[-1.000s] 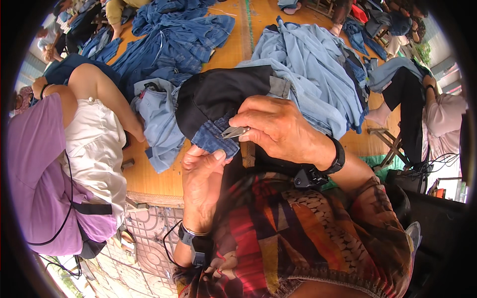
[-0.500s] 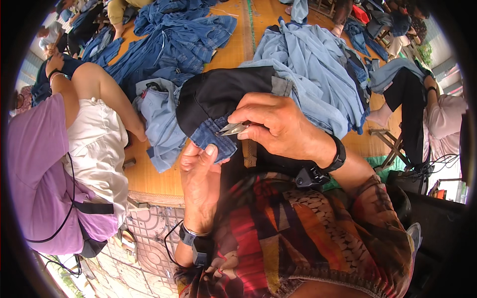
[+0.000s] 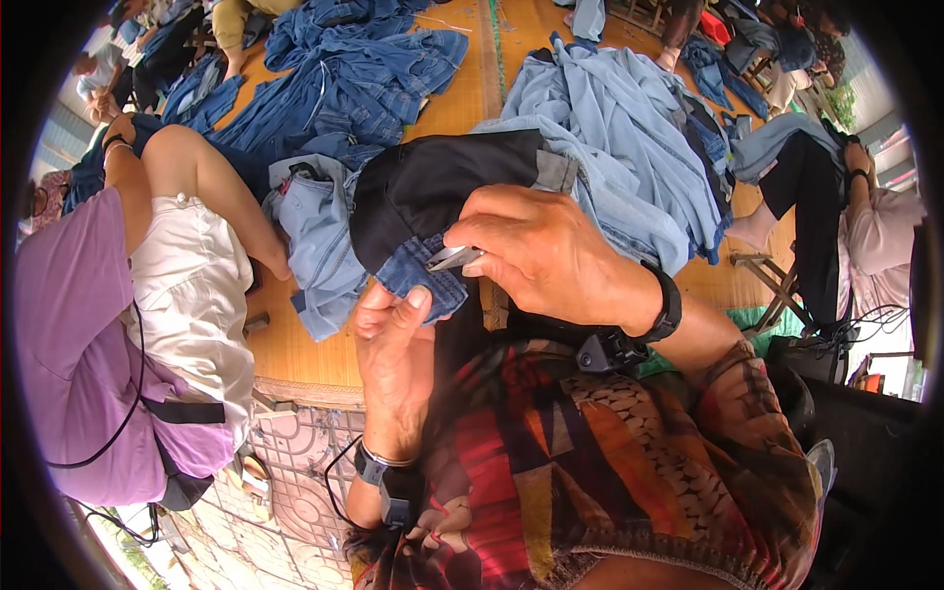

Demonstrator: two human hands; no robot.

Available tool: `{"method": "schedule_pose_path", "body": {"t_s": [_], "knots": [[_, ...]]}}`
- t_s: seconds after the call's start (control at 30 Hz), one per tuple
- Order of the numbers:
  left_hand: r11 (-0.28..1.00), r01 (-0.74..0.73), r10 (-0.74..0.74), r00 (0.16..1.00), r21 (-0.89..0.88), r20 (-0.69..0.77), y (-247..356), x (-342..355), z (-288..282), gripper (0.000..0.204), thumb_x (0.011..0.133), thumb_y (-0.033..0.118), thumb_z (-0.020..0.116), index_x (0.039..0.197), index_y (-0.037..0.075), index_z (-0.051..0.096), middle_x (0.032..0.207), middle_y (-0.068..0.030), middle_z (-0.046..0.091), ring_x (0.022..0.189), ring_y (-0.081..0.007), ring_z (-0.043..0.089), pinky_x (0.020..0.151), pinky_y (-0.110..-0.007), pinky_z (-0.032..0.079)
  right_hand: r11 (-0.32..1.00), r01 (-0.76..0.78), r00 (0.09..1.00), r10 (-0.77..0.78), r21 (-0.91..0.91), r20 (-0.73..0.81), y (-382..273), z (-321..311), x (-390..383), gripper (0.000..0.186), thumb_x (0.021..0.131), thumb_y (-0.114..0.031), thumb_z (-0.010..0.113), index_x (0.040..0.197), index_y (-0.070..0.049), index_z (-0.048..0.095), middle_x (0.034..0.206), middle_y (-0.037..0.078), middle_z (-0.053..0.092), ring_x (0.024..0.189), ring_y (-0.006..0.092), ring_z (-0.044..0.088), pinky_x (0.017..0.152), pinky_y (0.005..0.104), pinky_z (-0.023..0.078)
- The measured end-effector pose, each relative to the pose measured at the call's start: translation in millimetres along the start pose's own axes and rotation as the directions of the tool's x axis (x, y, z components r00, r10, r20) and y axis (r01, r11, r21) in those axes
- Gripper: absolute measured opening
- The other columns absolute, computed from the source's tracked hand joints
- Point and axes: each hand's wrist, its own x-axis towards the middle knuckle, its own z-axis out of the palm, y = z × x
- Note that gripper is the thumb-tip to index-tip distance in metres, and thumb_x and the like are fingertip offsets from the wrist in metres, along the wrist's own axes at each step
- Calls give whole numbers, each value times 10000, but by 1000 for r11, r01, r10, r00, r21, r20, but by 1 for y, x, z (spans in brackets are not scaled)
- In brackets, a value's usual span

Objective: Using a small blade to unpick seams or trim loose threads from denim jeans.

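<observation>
My left hand (image 3: 395, 344) is closed on a dark blue denim edge (image 3: 418, 275), the thumb on top and the fingers underneath. This denim joins a black cloth panel (image 3: 433, 182) draped over my lap. My right hand (image 3: 551, 246) grips small metal thread snips (image 3: 452, 259), their blades pointing left and lying against the denim just above my left thumb. The blades look pressed together. Most of the snips' body is hidden inside my right fingers.
Light blue jeans (image 3: 619, 147) lie heaped ahead on the orange mat (image 3: 447, 108), with darker jeans (image 3: 354, 79) at the far left. A person in a purple top (image 3: 84, 344) sits close on my left. A wooden stool (image 3: 772, 285) stands at right.
The right hand has shifted slightly left and down with the snips, whose blades have come together. The left hand has stayed nearly still on the denim.
</observation>
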Motion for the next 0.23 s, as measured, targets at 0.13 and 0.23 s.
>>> {"method": "schedule_pose_path", "body": {"t_s": [0.13,0.23], "knots": [[999,36,-36,999,-28,17,0,-1,-5,334,830,96,647,1152,33,581,1092,-74,632,982,-183,605,889,-373,453,885,-203,974,136,418,183,14,3,-1,222,738,-6,678,948,-47,620,910,75,608,774,220,611,644,341,493],[998,53,-53,999,-21,2,-4,-1,-10,349,830,124,657,1157,29,578,1090,-73,633,983,-193,606,891,-382,453,599,-210,977,145,773,153,27,10,-7,207,849,-62,627,1055,-79,629,954,76,620,817,256,620,731,332,513]]}}
